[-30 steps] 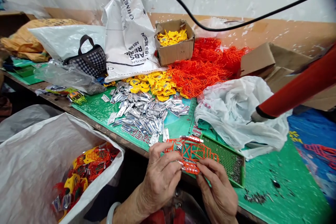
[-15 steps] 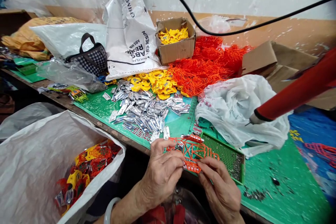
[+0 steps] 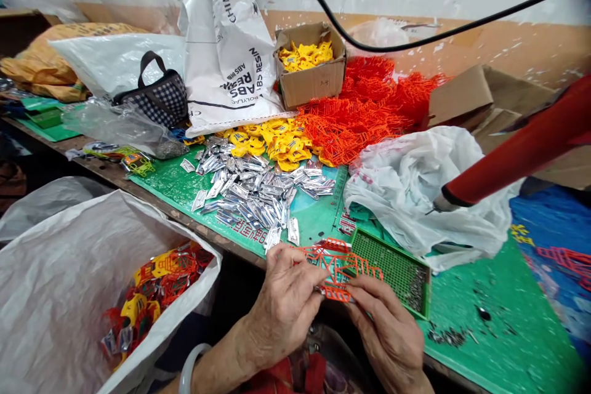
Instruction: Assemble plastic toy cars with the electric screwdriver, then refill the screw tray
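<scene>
Between my two hands, over the table's front edge, is an orange plastic lattice frame [image 3: 339, 269]. My left hand [image 3: 289, 292] pinches its left end, fingers curled and partly covering it. At the lower right, my right hand [image 3: 385, 317] grips the frame's near edge between thumb and fingers. A bit of silvery part shows along that near edge, mostly hidden by the fingers. Just beyond the frame lies a green mesh tray [image 3: 392, 265] with small metal screws [image 3: 417, 289] at its right end. Silver plastic parts [image 3: 253, 188] are heaped beyond my left hand.
Yellow parts [image 3: 277, 141] and orange frames [image 3: 364, 111] are piled at the back. A red electric screwdriver [image 3: 508, 163] hangs at right, beside a white plastic bag [image 3: 429, 191]. At left, a white sack [image 3: 60, 283] holds assembled yellow-and-orange pieces [image 3: 161, 277]. Loose screws [image 3: 446, 333] lie at right.
The orange frame has tilted slightly in my hands, and my left fingers have shifted a little over it. The view has moved slightly; the screwdriver hangs a bit further left.
</scene>
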A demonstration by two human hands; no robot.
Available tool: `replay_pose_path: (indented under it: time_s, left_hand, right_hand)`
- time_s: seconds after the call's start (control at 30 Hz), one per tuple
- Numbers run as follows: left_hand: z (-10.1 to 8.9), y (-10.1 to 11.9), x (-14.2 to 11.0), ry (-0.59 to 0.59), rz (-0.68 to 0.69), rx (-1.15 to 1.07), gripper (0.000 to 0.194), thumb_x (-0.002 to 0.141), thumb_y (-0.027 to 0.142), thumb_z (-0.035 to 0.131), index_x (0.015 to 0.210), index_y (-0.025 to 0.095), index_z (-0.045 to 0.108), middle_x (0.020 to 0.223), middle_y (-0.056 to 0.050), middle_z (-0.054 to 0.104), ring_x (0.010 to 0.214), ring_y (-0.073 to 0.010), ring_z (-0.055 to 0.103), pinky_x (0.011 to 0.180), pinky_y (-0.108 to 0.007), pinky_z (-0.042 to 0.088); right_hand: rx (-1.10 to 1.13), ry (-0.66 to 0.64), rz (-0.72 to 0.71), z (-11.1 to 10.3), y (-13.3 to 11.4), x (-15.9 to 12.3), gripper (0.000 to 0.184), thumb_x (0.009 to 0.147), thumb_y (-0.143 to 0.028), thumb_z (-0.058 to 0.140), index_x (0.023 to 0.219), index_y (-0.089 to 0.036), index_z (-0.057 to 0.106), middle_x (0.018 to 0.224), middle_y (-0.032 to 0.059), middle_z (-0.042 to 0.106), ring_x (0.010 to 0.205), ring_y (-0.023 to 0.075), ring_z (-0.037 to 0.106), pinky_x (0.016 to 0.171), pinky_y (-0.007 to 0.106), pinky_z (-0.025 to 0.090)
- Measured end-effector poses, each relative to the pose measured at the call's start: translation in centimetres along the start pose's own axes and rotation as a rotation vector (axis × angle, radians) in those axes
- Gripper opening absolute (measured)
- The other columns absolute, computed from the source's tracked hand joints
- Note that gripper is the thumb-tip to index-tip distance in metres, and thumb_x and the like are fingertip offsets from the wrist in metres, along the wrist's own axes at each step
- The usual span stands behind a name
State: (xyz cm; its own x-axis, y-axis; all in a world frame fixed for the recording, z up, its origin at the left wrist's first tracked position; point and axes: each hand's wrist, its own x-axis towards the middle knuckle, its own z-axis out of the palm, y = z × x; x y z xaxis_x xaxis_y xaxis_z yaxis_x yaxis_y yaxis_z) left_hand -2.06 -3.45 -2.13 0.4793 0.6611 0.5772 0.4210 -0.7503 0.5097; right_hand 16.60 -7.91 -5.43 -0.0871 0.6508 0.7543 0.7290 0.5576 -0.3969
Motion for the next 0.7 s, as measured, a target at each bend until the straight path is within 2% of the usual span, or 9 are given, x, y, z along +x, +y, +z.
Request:
replay_pose_path:
  time_s: [0.07,0.13,0.2,0.27,0.33,0.5,0.7]
  left_hand:
    - [-0.5,0.2,-0.1,-0.078,0.018,0.01,0.024,0.087,0.001,0.052,0.102,0.017,0.063,0.085,-0.002,0.069,0.091,-0.0215,0.051,0.096,-0.046,0.031]
    - [-1.0,0.4,-0.2,-0.15,0.018,-0.006,0.022,0.089,0.002,0.05,0.093,0.018,0.064,0.08,-0.002,0.067,0.088,-0.0207,0.052,0.095,-0.045,0.032]
    - [-1.3,0.4,-0.4,-0.234,0.023,-0.077,0.02,0.089,0.003,0.052,0.084,0.018,0.064,0.075,-0.002,0.063,0.082,-0.019,0.052,0.083,-0.037,0.039]
    - [-1.2,0.3,-0.8,-0.301,0.037,-0.207,0.019,0.089,0.004,0.052,0.087,0.018,0.065,0.075,-0.003,0.063,0.079,-0.0175,0.053,0.075,-0.031,0.043]
    - [-1.0,0.2,-1.2,-0.34,0.007,-0.325,0.02,0.09,0.007,0.051,0.093,0.018,0.067,0.078,-0.004,0.065,0.079,-0.0176,0.057,0.074,-0.029,0.048]
    - [-0.2,0.5,-1.6,-0.432,-0.198,-0.536,0.019,0.091,0.02,0.053,0.094,0.023,0.071,0.079,-0.004,0.064,0.07,-0.017,0.059,0.065,-0.025,0.051]
    - [0.3,1.1,-0.2,-0.534,-0.481,-0.746,0.024,0.09,0.025,0.049,0.091,0.021,0.072,0.086,-0.005,0.062,0.083,-0.0192,0.059,0.075,-0.027,0.048]
  right_hand:
    - [0.056,-0.016,0.008,-0.1,-0.3,0.3,0.012,0.091,-0.01,0.058,0.097,-0.015,0.067,0.087,0.0087,0.07,0.079,0.0149,0.071,0.071,0.02,0.059]
    - [0.164,-0.074,0.031,-0.4,-0.8,0.8,0.011,0.092,-0.012,0.057,0.096,-0.015,0.066,0.085,0.0082,0.07,0.076,0.0142,0.07,0.067,0.02,0.058]
    - [0.271,-0.153,0.051,-0.8,-1.4,1.3,0.009,0.093,-0.015,0.056,0.094,-0.015,0.065,0.082,0.0074,0.069,0.073,0.014,0.068,0.064,0.022,0.056]
    - [0.363,-0.214,0.069,-1.4,-1.9,1.7,0.01,0.094,-0.019,0.056,0.091,-0.015,0.065,0.079,0.0062,0.067,0.071,0.0137,0.066,0.062,0.022,0.054]
    - [0.464,-0.27,0.148,-1.9,-2.4,2.1,0.011,0.094,-0.022,0.057,0.088,-0.016,0.064,0.078,0.0046,0.066,0.071,0.0126,0.065,0.063,0.021,0.052]
    - [0.686,-0.354,0.42,-2.9,-2.7,2.6,0.014,0.092,-0.027,0.061,0.082,-0.018,0.065,0.082,0.0023,0.064,0.078,0.012,0.063,0.07,0.023,0.052]
    - [0.738,-0.345,0.653,-2.5,-1.8,2.2,0.02,0.089,-0.035,0.065,0.078,-0.018,0.069,0.083,0.0024,0.062,0.077,0.0134,0.06,0.07,0.026,0.05]
